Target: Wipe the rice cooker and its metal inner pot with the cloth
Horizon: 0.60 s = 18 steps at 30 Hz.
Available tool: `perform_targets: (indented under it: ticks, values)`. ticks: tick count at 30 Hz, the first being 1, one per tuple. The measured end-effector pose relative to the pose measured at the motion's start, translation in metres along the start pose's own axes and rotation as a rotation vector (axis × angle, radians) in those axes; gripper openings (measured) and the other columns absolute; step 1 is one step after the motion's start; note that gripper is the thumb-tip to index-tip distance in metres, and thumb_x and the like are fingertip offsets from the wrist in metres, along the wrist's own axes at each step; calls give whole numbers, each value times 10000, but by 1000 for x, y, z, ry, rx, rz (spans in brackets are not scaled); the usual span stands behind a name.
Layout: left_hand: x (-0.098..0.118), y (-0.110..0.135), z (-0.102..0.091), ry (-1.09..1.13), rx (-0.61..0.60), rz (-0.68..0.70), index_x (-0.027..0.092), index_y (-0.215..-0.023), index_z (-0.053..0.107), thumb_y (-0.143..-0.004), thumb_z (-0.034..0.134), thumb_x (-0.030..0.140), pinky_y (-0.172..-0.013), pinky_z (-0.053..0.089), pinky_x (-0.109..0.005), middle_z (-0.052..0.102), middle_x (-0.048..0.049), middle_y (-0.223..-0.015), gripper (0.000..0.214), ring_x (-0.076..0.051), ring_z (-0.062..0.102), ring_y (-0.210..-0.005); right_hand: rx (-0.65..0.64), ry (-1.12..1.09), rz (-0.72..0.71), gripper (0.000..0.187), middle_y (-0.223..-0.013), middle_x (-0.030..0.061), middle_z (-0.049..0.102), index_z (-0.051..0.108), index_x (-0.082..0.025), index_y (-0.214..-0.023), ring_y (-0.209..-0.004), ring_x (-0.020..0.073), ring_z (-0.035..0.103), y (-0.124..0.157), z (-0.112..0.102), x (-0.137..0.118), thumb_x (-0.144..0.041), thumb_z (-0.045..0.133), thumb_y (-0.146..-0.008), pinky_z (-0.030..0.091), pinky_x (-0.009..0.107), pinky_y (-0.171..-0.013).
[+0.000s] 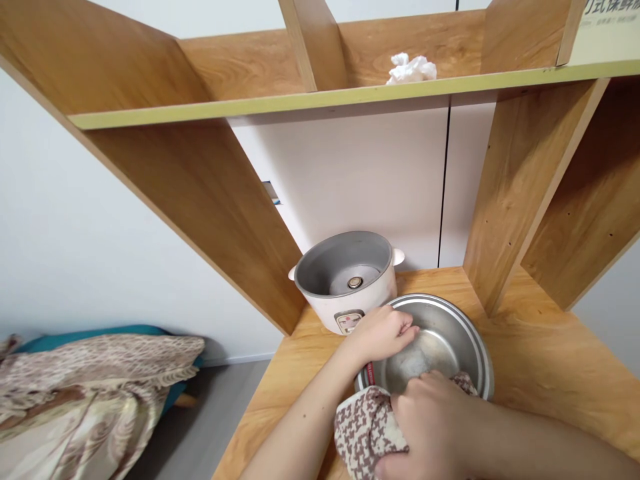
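Note:
A silver metal rice cooker inner pot (430, 343) stands on the wooden desk, its open top facing me, bare metal showing inside. My left hand (384, 330) is closed over its left rim, fingers curled inward. Against the near side of the pot, my right hand (430, 427) grips a brown-and-white patterned cloth (367, 427); part of the cloth shows over the rim. Just behind, to the left, sits the white rice cooker body (327, 310), lidless, with its heating plate and round centre sensor exposed.
Wooden shelf panels rise on the left and right of the desk (555, 367). A yellow-edged shelf (320, 100) crosses above, with crumpled white tissue (411, 69) and a printed box (607, 33) on it. At lower left, a patterned blanket (100, 393) covers a teal seat.

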<state>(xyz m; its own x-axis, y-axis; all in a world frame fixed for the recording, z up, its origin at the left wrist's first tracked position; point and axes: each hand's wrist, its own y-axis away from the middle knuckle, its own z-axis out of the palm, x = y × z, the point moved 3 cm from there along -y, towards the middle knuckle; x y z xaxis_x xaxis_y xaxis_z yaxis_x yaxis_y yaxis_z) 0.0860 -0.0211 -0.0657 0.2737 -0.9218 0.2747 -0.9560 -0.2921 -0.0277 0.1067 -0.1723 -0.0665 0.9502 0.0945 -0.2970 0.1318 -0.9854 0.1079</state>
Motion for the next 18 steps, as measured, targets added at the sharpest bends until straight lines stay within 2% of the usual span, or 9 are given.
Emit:
perform_targets:
  ticks: [3, 7, 11, 18]
  values:
    - [-1, 0, 0, 5, 4, 2, 205, -557, 425, -924, 508, 364, -552, 199, -314, 492, 8, -530, 408, -137, 406, -523, -5, 13, -24, 536, -669, 108, 710, 710, -175, -736, -619, 265, 649, 0, 0, 2, -673, 535, -828, 378, 349, -589]
    - [0, 1, 0, 7, 5, -1, 205, -557, 417, -920, 508, 363, -552, 197, -314, 491, 7, -533, 406, -137, 409, -525, 17, 34, -2, 470, -708, 115, 723, 707, -166, -754, -634, 264, 659, -2, 1, -2, -624, 612, -793, 410, 367, -646]
    - [1, 1, -1, 7, 5, -6, 202, -561, 406, -914, 513, 354, -552, 192, -308, 498, 7, -534, 400, -136, 409, -527, 26, 32, 27, 484, -742, 115, 731, 716, -165, -809, -655, 283, 674, -2, 3, -5, -640, 638, -767, 425, 380, -660]
    - [1, 1, 0, 11, 5, -4, 206, -556, 406, -915, 506, 364, -554, 192, -314, 481, 6, -527, 405, -137, 394, -521, 6, 21, -3, 541, -664, 116, 709, 721, -174, -729, -611, 263, 646, -2, 2, 1, -680, 550, -816, 366, 353, -580]
